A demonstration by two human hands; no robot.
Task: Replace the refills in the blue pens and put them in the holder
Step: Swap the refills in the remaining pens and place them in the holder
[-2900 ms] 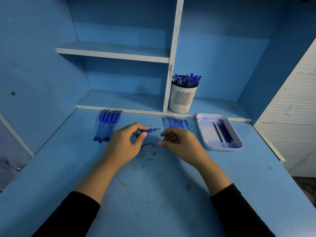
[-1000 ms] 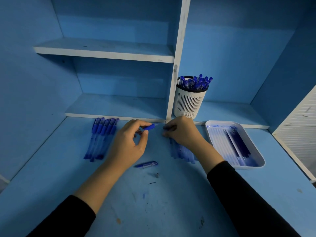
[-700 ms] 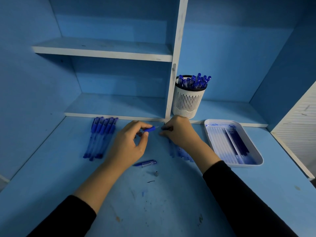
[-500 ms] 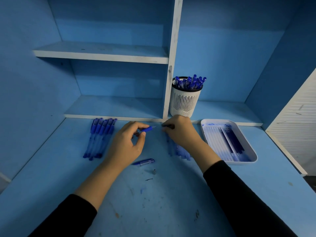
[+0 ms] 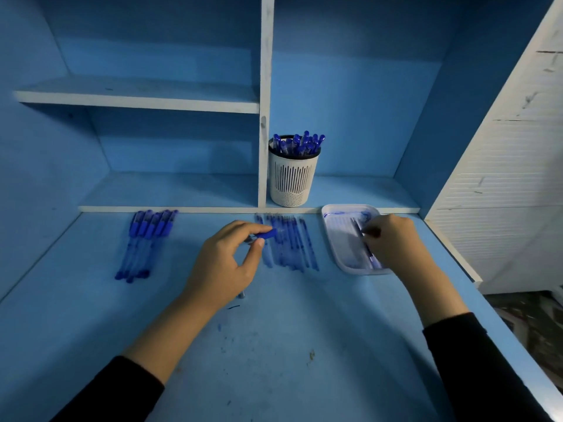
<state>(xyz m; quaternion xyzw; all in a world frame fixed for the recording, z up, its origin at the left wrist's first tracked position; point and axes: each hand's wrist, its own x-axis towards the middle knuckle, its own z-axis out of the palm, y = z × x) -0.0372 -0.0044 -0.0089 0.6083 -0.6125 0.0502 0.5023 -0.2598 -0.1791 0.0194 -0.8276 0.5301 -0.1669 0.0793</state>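
My left hand point(image 5: 224, 263) pinches a blue pen barrel point(image 5: 264, 236) between thumb and fingers, just left of a row of several refills point(image 5: 289, 243) lying on the desk. My right hand point(image 5: 393, 240) reaches into the white tray point(image 5: 335, 236) at the right and pinches a refill point(image 5: 370, 254) there. Several capped blue pens point(image 5: 146, 242) lie in a row at the left. The white slotted holder point(image 5: 292, 181) stands on the low shelf with several blue pens in it.
A small metal part point(image 5: 241, 295) lies on the desk beside my left wrist, among ink stains. A white vertical divider point(image 5: 265, 102) rises just left of the holder. A white slatted panel point(image 5: 511, 166) bounds the desk at the right.
My right hand has left the refill row by the left hand and moved right into the tray. The left hand still holds the pen barrel. The camera has shifted.
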